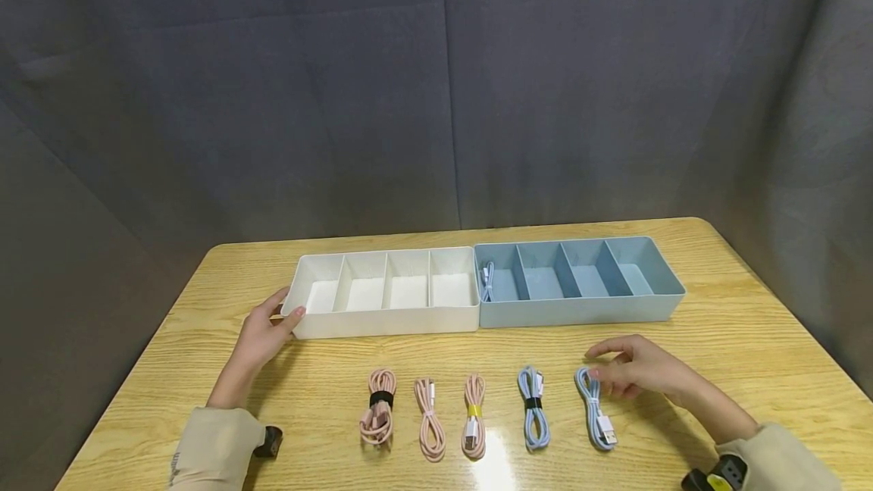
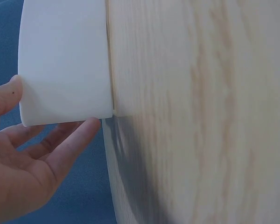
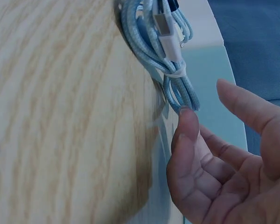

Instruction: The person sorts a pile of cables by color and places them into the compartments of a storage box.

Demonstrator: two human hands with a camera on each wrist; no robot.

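A white divided tray (image 1: 389, 322) stands at the back of the table, its left end held by my left hand (image 1: 264, 332). The left thumb lies at the tray's near corner and rim; the fingers are against its end wall (image 2: 65, 60). My right hand (image 1: 644, 368) is over the near right of the table, fingers parted. One of its fingertips is right at the end of a coiled light-blue USB cable (image 1: 592, 408) with a white tie. That cable's white plug (image 3: 170, 46) shows in the right wrist view.
A blue divided tray (image 1: 580, 312) adjoins the white one, with a small blue cable (image 1: 487, 281) in its left compartment. Another blue cable (image 1: 534, 408) has a black tie. Pink cables lie farther left, tied black (image 1: 378, 408), white (image 1: 430, 419) and yellow (image 1: 474, 415).
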